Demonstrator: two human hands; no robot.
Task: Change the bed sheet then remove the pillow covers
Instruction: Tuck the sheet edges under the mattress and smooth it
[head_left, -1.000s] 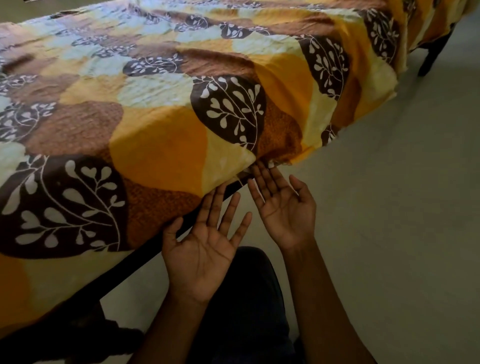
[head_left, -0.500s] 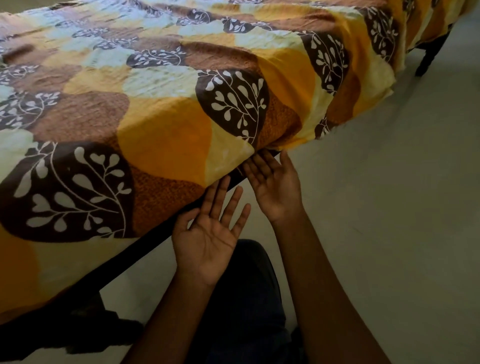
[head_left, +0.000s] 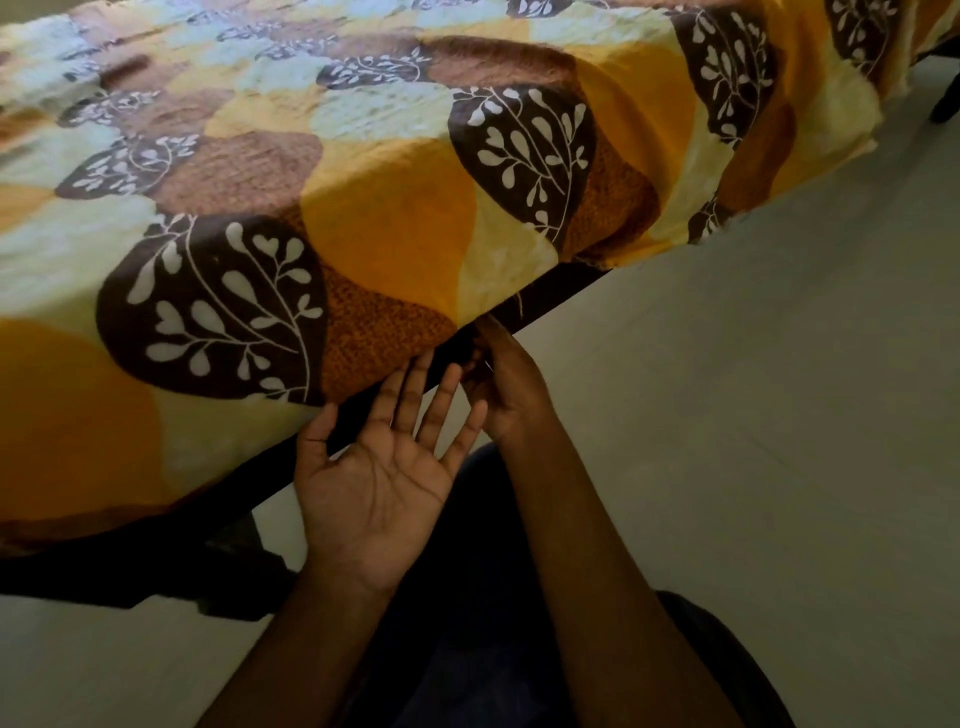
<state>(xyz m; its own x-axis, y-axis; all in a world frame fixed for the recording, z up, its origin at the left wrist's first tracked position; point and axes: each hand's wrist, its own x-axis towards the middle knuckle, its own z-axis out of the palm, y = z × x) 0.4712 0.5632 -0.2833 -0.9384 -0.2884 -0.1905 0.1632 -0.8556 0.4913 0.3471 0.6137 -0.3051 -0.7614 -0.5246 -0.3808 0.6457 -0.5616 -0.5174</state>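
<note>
A bed sheet (head_left: 395, 218) printed with yellow, orange, brown and pale blue leaf shapes covers the mattress and drapes over its near side. My left hand (head_left: 374, 483) is palm up below the sheet's lower edge, fingers straight, their tips reaching the hem. My right hand (head_left: 506, 384) is just to its right, with its fingers tucked under the sheet's edge against the dark bed frame (head_left: 550, 296); the fingertips are hidden there. No pillow is in view.
The dark frame runs along under the mattress, with a leg (head_left: 223, 566) at lower left and another leg (head_left: 943, 104) at far right. Pale floor (head_left: 753, 415) spreads out to the right. My dark-clothed knee (head_left: 467, 597) is between my arms.
Both hands have moved up toward the sheet's edge. My right hand went from open palm up to fingers pushed under the hem. The view has come closer to the bed.
</note>
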